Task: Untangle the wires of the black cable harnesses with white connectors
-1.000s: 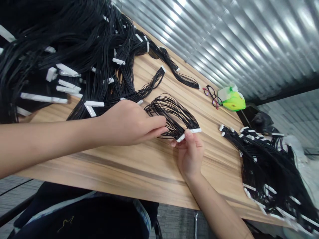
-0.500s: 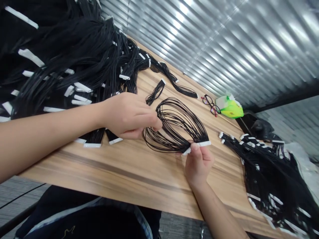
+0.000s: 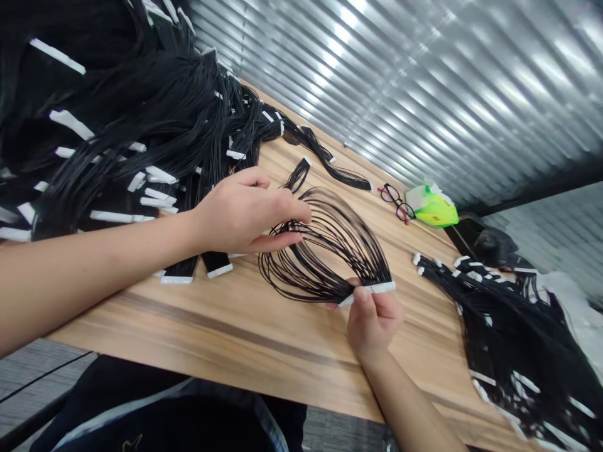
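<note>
My right hand (image 3: 375,323) pinches the white connectors (image 3: 379,287) of a black wire harness (image 3: 325,242) between thumb and fingers. Both connector ends sit together there, so the thin wires bow out into a wide loop over the table. At the loop's far left side is my left hand (image 3: 257,213), palm down, its thumb and forefinger parted with some wires running between them. Its other fingers are partly hidden. Behind the loop lies a smaller black wire harness (image 3: 298,174) with a white end.
A big heap of black harnesses (image 3: 141,119) covers the table's left. Another pile (image 3: 513,333) lies at the right. Eyeglasses (image 3: 398,203) and a green-and-white packet (image 3: 434,206) rest near the back edge of the wooden table (image 3: 235,326), before a corrugated metal wall (image 3: 400,75).
My left thumb and forefinger have parted from their closed grip on the wires. The loop has spread slightly and shifted a little lower with my right hand, which keeps its pinch.
</note>
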`<state>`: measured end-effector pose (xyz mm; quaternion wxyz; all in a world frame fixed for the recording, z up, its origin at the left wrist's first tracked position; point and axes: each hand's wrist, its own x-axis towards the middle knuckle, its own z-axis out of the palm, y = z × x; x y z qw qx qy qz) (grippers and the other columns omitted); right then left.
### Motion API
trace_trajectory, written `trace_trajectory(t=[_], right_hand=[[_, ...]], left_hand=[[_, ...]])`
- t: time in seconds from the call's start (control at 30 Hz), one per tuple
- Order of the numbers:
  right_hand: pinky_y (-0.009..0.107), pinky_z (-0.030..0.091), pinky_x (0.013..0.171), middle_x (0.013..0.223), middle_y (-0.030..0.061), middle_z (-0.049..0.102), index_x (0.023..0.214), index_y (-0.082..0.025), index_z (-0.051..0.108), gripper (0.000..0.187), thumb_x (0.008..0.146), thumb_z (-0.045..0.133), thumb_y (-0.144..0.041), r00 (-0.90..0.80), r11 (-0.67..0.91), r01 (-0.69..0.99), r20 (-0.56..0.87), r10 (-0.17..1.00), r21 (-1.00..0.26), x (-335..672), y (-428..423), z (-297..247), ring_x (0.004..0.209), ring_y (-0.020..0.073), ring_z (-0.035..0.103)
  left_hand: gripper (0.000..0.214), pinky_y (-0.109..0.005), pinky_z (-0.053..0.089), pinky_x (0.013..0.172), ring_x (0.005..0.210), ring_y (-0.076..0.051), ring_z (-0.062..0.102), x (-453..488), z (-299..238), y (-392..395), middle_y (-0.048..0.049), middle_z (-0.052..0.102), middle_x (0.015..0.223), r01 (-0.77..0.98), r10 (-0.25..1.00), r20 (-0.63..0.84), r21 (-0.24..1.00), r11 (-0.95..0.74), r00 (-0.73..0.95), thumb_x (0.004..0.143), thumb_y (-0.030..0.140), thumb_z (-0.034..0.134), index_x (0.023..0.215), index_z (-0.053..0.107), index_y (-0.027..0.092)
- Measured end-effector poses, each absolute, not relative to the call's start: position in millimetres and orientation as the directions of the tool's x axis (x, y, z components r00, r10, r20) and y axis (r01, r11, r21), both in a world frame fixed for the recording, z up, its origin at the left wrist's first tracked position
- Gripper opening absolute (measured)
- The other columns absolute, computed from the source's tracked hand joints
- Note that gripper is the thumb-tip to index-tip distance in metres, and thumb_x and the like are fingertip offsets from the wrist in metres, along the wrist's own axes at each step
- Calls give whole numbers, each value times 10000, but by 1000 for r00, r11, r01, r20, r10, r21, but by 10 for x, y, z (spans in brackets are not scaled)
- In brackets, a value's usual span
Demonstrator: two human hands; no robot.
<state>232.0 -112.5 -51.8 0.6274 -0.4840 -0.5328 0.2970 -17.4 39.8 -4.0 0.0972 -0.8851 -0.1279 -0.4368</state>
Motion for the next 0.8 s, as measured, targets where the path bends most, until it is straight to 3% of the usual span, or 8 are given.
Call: trace_trajectory(t=[0.13,0.27,0.37,0.47,0.6,0.8], right_hand=[[375,634,522,608,6,780,944,-273,868,153,987,725,-307,196,393,176,423,885,-903,2330,-1124,-512,503,248,758],[355,638,501,623,14,810,896,-273,867,166,978,732,-325,128,436,341,500,856,-833,2350,-1125,-461,512,246,772],[315,591,434,629,16,815,874,-280,871,151,958,749,-310,78,481,450,570,818,-752,2358,-1126,-416,459,215,734],[286,530,381,619,7,804,921,-295,881,124,946,760,-293,49,524,496,624,780,-693,2356,-1124,-384,400,184,677],[300,566,416,655,27,826,889,-293,885,155,950,757,-355,57,492,540,613,788,-683,2352,-1115,-347,461,207,730],[283,520,402,569,9,782,834,-276,872,242,978,717,-394,45,476,558,597,801,-680,2337,-1088,-320,426,186,693]], left_hand=[[176,-285,470,686,564,-97,588,-151,0,405,88,734,714,392,108,799,-168,-905,592,1102,320,487,1091,648,250],[119,-273,483,683,611,-93,617,-129,38,404,83,766,766,424,90,781,-234,-875,618,1023,179,584,1057,692,219],[162,-291,473,696,645,-104,630,-137,42,388,74,768,786,424,107,738,-257,-869,666,1009,168,580,1021,734,217],[230,-303,468,721,686,-114,649,-150,37,360,54,775,819,435,193,661,-222,-873,725,1040,204,536,1016,764,230],[334,-327,456,737,707,-129,657,-147,40,329,16,787,874,466,335,547,-116,-877,767,1068,279,460,984,780,230],[308,-334,419,691,712,-151,644,-116,42,292,-15,770,905,459,351,490,-117,-881,798,1061,243,475,997,773,200]])
